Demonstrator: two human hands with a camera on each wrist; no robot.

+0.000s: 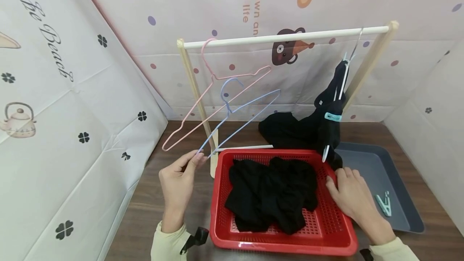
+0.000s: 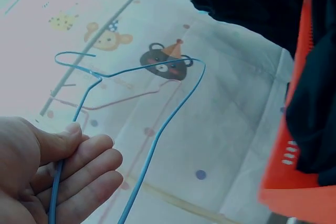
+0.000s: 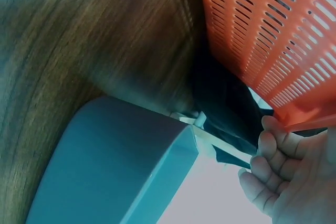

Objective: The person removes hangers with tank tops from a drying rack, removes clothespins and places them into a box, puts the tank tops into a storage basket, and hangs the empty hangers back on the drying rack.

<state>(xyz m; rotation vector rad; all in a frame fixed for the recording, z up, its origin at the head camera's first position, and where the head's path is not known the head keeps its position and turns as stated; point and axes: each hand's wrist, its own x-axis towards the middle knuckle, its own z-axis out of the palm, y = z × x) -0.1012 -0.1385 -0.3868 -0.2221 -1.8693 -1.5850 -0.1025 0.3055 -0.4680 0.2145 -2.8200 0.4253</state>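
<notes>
Blue hanger [image 1: 229, 110] center-left of frame, hook up, off the rail [image 1: 253, 40], overlapping pink hanger [image 1: 214, 76] hooked there. Open room between its right tip and black garment [image 1: 330, 132], right of frame. Basket [image 1: 286, 247] edge below. Left hand [image 1: 179, 176] pinches hanger's lower-left end; hanger extends up-right from it. Right hand [image 1: 351, 192], fingers loosely bent, rests at basket's right rim.

Pale printed walls [image 1: 108, 104] behind and beside a wood-grain surface [image 1: 139, 220]
</notes>
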